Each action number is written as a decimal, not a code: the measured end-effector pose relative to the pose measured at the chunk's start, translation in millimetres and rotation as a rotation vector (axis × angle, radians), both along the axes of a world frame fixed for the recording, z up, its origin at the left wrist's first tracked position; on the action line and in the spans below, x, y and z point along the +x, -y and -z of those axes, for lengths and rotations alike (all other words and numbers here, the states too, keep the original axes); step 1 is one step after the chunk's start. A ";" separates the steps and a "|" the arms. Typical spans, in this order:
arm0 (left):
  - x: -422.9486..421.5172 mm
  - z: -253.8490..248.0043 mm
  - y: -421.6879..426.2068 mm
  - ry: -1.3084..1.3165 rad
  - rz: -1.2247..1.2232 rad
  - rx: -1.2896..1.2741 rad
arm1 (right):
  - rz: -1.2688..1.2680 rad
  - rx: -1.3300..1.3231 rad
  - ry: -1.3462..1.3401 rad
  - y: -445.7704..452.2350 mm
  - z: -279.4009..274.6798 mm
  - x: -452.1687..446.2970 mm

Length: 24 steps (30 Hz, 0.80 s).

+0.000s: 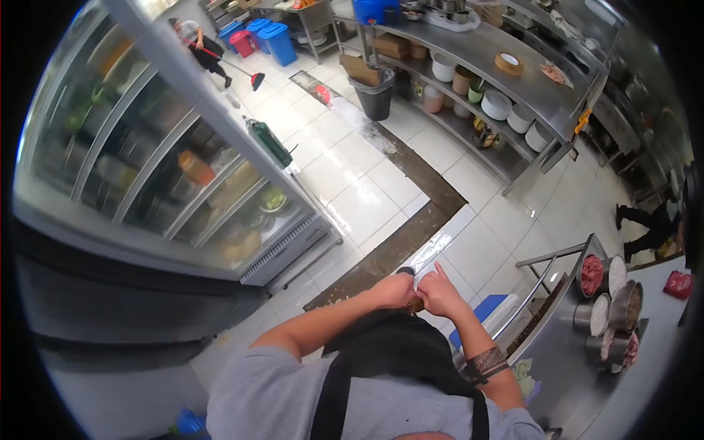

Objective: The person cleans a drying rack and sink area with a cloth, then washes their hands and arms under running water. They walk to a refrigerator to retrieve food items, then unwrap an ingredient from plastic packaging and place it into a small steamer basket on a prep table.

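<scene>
My left hand (394,290) and my right hand (437,295) meet in front of my black apron (389,341). The left fingers are curled closed, with a small black item (405,271) at their top; what it belongs to is unclear. On my right hand the index finger points up and the other fingers are bent in toward the left hand. A small brown thing (416,303) shows below and between the hands, too hidden to name.
A glass-door fridge (246,224) stands left. A wet drain channel (396,246) crosses the tiled floor ahead. Metal bowls of meat (592,275) sit on the right steel counter (561,352). Further off are a bin (374,99), a shelved table (469,48) and a person with a broom (198,48).
</scene>
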<state>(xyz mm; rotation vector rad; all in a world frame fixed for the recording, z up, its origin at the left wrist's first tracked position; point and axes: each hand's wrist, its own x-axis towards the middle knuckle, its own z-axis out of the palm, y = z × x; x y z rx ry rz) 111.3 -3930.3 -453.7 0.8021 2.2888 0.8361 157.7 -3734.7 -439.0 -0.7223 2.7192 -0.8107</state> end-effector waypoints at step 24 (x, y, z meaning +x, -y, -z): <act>-366.8 -108.5 -199.4 0.412 -0.051 0.530 | 0.532 -0.296 -0.296 -199.5 -107.6 -293.5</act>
